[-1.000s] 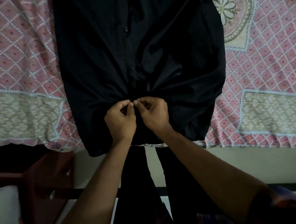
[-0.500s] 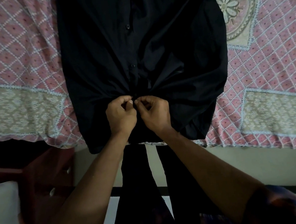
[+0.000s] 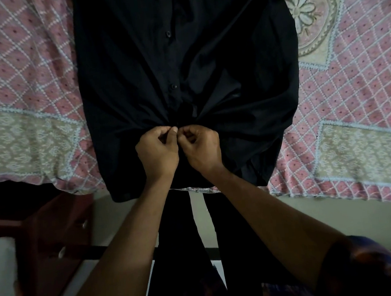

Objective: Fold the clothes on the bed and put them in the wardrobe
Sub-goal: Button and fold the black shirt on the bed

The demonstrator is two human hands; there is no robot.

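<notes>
A black button-front shirt [image 3: 122, 71] lies face up and spread flat on the bed, over a pink quilted bedspread [image 3: 14, 58] with a white lattice pattern and beige patterned panels. Its hem hangs a little over the near edge of the mattress. Two small dark buttons [image 3: 173, 86] on the centre strip appear to be fastened. Below them the cloth gathers into radiating creases where the two hands meet. The left hand [image 3: 157, 151] and the right hand [image 3: 200, 147] sit knuckle to knuckle on the front strip. Each has its fingers curled in, pinching the fabric between thumb and fingertips. What lies inside the pinch is hidden, but the posture suggests a lower button being worked through its hole. That puts the task at an early stage, readying this shirt for folding, with no fold made in it yet and no wardrobe in view. Once the button is closed, the next move calls for letting go and smoothing out the pulled creases. The shirt would probably then be turned face down so the sleeves and sides can be folded inward. A dark red wooden cabinet [image 3: 54, 233] stands beside the bed at lower left.
</notes>
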